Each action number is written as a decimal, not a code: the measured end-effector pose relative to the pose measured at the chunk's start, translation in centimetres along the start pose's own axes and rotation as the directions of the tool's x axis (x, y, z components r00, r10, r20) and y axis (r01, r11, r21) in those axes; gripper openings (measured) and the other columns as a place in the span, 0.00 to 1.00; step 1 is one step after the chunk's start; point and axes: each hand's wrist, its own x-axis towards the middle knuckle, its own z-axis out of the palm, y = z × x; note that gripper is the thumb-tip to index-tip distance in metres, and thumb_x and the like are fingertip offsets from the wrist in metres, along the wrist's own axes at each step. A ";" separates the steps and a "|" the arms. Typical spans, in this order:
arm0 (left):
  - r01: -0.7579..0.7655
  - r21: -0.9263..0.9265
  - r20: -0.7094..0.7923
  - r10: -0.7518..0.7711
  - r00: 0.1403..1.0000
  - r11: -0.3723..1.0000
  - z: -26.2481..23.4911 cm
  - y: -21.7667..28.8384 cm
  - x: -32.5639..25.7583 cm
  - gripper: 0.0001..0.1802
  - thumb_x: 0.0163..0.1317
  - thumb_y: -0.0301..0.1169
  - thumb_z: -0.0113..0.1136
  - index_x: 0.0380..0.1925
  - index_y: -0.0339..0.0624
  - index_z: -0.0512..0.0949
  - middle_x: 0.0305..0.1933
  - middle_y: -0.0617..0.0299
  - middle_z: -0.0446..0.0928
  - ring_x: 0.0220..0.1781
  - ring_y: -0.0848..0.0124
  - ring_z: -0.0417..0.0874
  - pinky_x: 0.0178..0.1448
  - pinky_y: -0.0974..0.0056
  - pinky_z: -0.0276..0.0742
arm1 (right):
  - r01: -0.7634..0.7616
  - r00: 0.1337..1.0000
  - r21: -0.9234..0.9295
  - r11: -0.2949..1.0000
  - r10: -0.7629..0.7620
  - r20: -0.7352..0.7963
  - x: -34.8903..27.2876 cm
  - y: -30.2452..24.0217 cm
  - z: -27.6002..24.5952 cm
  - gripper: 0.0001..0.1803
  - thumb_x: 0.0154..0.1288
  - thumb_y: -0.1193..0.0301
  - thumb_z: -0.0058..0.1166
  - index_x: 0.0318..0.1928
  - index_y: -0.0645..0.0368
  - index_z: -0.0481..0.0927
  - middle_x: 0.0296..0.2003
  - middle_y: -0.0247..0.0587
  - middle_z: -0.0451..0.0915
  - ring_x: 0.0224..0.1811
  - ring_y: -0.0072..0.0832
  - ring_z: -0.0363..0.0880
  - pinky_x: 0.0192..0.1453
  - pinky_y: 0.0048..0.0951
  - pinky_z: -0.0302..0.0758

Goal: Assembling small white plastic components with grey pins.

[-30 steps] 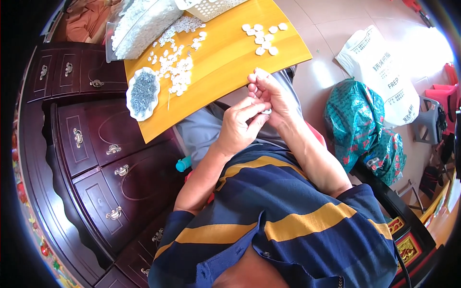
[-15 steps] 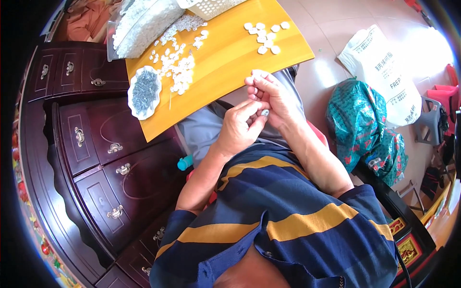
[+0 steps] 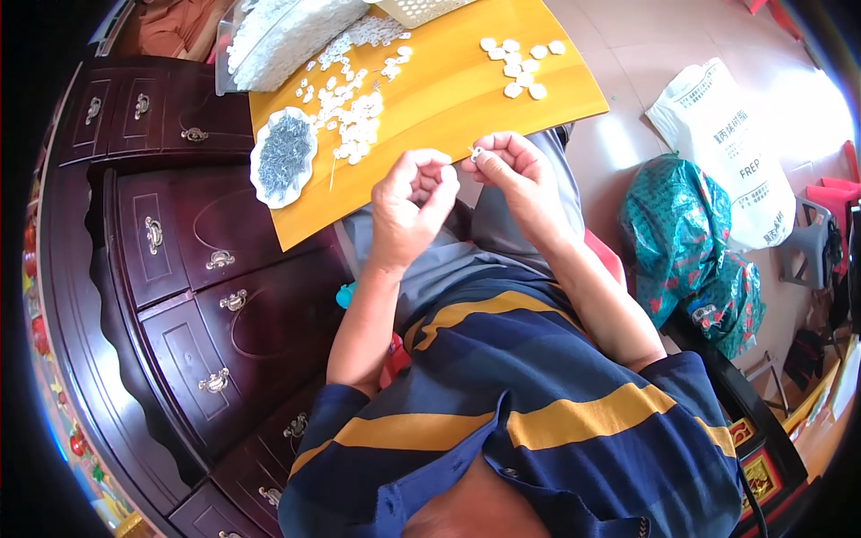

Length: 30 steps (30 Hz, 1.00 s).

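Over my lap, just off the table's near edge, my right hand (image 3: 522,179) pinches a small white plastic piece (image 3: 476,154) between thumb and fingertips. My left hand (image 3: 414,204) is beside it, fingers curled and thumb close to the fingertips; whatever they may hold is too small to make out. A scalloped white dish (image 3: 261,186) of thin grey metal nails (image 3: 286,157) stands at the table's left edge. Loose white plastic pieces (image 3: 359,125) are scattered right of the dish. Farther right lies a group of rounder white pieces (image 3: 513,70).
The yellow-brown table (image 3: 448,94) also carries a clear bin heaped with white pieces (image 3: 287,40) and a white perforated basket (image 3: 421,9). Dark wooden drawers (image 3: 260,224) flank my left. Green plastic bags (image 3: 668,233), a white sack (image 3: 726,148) and a grey stool (image 3: 807,242) stand right.
My hands, together half a second ago, are now apart. The left has moved left and up, and the white piece now shows in my right fingertips. The view has shifted slightly.
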 end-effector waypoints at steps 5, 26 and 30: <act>0.038 0.074 0.010 -0.039 0.999 0.997 -1.8 -0.3 0.8 0.11 0.69 0.17 0.64 0.51 0.34 0.81 0.41 0.68 0.83 0.38 0.84 0.82 0.45 0.77 0.78 | 0.014 0.999 -0.151 0.988 -0.009 0.036 -0.5 0.4 0.6 0.06 0.77 0.76 0.57 0.50 0.64 0.79 0.40 0.36 0.86 0.44 0.20 0.86 0.52 0.22 0.82; -0.047 0.176 0.144 0.021 0.989 0.983 -1.8 -0.2 1.3 0.10 0.67 0.18 0.66 0.47 0.31 0.85 0.38 0.61 0.85 0.36 0.78 0.87 0.38 0.73 0.81 | 0.069 0.996 -0.375 0.924 -0.044 0.074 -0.5 0.9 0.6 0.07 0.73 0.78 0.57 0.48 0.66 0.82 0.36 0.36 0.87 0.39 0.17 0.85 0.46 0.20 0.80; -0.069 0.171 0.158 0.042 0.987 0.983 -1.9 -0.8 1.4 0.10 0.67 0.18 0.66 0.48 0.31 0.85 0.38 0.61 0.84 0.36 0.78 0.86 0.38 0.73 0.81 | -0.010 0.997 -0.329 0.944 0.033 0.065 -0.4 0.5 0.6 0.07 0.75 0.76 0.59 0.48 0.66 0.82 0.36 0.35 0.87 0.39 0.16 0.84 0.45 0.20 0.80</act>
